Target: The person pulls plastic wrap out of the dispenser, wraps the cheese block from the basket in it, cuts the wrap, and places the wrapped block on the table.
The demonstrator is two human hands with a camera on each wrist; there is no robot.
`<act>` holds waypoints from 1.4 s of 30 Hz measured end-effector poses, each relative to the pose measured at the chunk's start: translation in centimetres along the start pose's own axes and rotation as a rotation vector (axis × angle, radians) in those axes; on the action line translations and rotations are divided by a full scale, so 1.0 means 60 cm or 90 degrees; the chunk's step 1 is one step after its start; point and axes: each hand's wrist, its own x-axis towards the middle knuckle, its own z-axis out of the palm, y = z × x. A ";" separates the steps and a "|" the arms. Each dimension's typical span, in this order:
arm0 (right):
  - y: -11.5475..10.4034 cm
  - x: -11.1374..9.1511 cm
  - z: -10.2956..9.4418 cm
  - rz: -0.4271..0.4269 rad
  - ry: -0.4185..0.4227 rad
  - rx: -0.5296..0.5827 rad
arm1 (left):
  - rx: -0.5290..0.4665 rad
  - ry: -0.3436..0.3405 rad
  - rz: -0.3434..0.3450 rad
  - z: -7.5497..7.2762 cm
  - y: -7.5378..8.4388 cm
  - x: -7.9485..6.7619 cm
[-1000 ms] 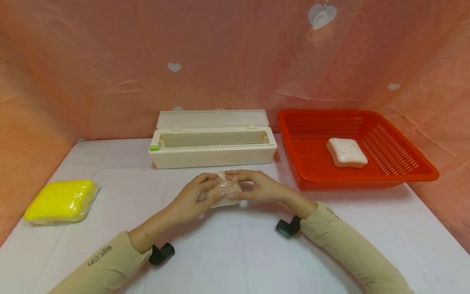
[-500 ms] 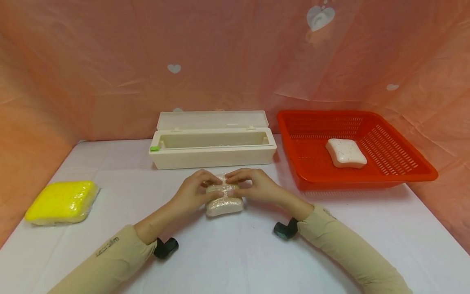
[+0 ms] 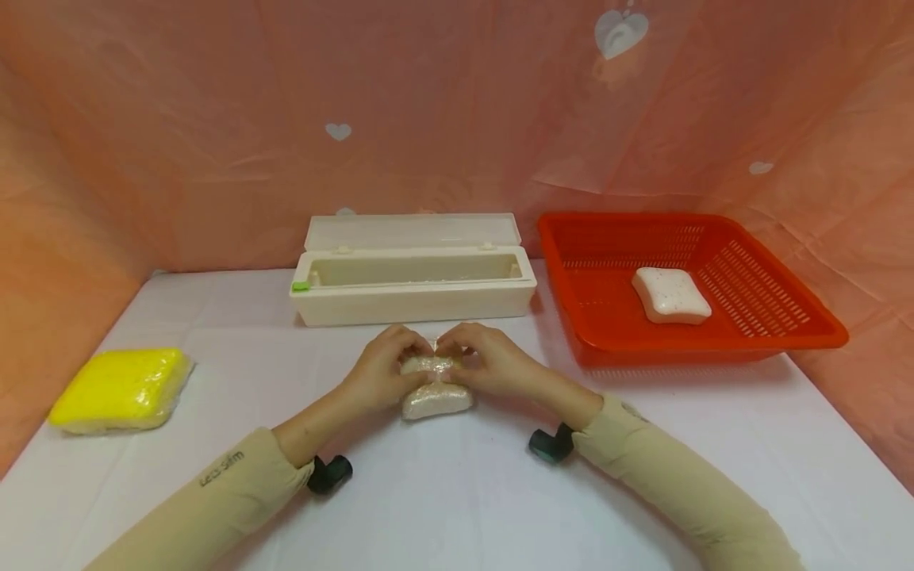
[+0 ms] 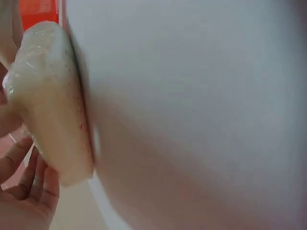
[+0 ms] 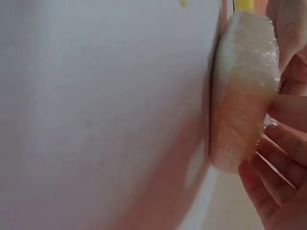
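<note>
Film-wrapped block (image 4: 53, 110): at 9 o'clock, base against the white surface (image 4: 201, 86), which extends to 3 o'clock. Left hand (image 4: 29, 189): at 8 o'clock, fingers touching the block. Red basket (image 4: 38, 10): partly visible between 10 and 11 o'clock.

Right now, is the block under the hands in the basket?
No, out: the wrapped block lies on the table, outside the red basket.

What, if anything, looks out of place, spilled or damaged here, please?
I see nothing spilled or damaged. The basket is slightly odd: it sits at the right end of the table, and its rim seems to jut beyond it. The middle block simply lies flat.
</note>
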 end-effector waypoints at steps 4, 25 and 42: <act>-0.006 -0.013 -0.005 -0.009 -0.020 -0.018 | 0.021 -0.003 0.024 -0.005 0.003 -0.013; -0.039 -0.064 0.016 0.011 -0.209 -0.264 | 0.266 -0.240 0.030 0.011 0.045 -0.073; -0.034 -0.055 0.016 0.027 -0.251 -0.240 | 0.256 -0.294 0.022 0.005 0.049 -0.059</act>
